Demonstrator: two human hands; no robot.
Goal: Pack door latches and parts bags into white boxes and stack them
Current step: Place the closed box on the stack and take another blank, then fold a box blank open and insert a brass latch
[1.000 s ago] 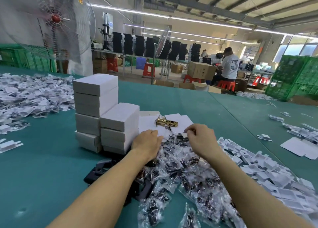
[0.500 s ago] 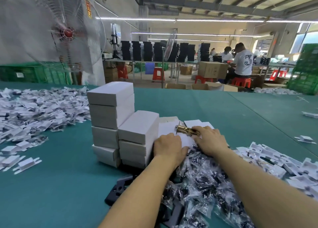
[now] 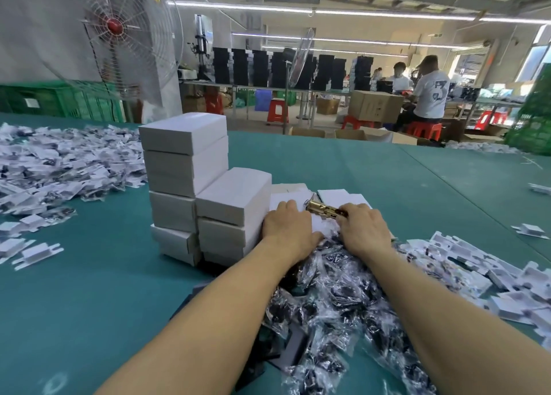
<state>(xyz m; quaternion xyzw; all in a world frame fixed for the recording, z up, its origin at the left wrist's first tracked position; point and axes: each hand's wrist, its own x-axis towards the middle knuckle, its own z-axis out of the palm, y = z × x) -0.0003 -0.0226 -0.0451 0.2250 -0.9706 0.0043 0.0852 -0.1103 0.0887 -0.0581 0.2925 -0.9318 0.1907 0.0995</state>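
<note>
Brass door latch lies across open white box, just beyond both hands | right hand fingers clamped on its right end | left hand knuckles-up on the box, fingers curled, grip unclear | parts bags heaped beneath wrists | 2 columns of closed boxes just left on worktop

I read this as factory packing floor. Landmark: stack of white boxes on long green-topped table. Left of stack, heaps of flat white box blanks. Right of stack and nearer me, pile of clear parts bags. Behind stack to left, big caged industrial fan and green crates. Far behind stack, benches with rows of black boxes, red stools, cardboard carton, seated workers. Overhead, strip lights under bare roof beams.
</note>
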